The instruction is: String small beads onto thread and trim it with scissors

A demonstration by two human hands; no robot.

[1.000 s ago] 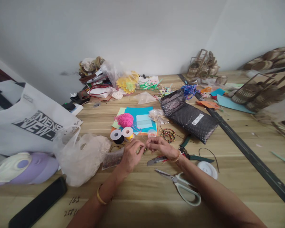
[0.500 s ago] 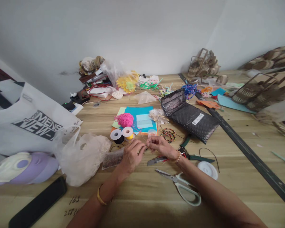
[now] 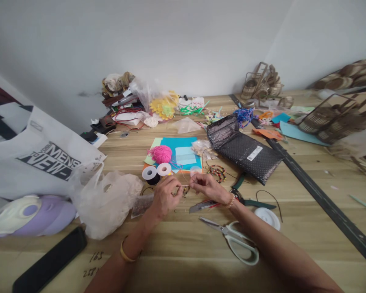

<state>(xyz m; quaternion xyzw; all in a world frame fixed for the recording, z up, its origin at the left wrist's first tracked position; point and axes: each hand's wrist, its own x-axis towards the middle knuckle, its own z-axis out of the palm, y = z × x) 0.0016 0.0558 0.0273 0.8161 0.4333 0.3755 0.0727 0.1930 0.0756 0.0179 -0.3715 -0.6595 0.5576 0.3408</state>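
Between my two hands runs a short, thin, pale thread, held roughly level above the table. My left hand pinches one end with thumb and forefinger. Across from it, my right hand grips the thread with its fingertips pressed together. Small dark bits near the thread are too tiny to make out. Beyond my left hand stand a spool of black thread and another spool. A beaded bracelet lies just past my right hand. A small bag of beads is partly covered by my left hand.
Scissors, a utility knife, green-handled pliers and a white spool lie around my right forearm. A plastic bag and a phone are at left. Pink yarn and a black bubble mailer sit farther back.
My left hand has moved a little to the left, away from my right hand. The gap between them has widened and the thread now shows across it.
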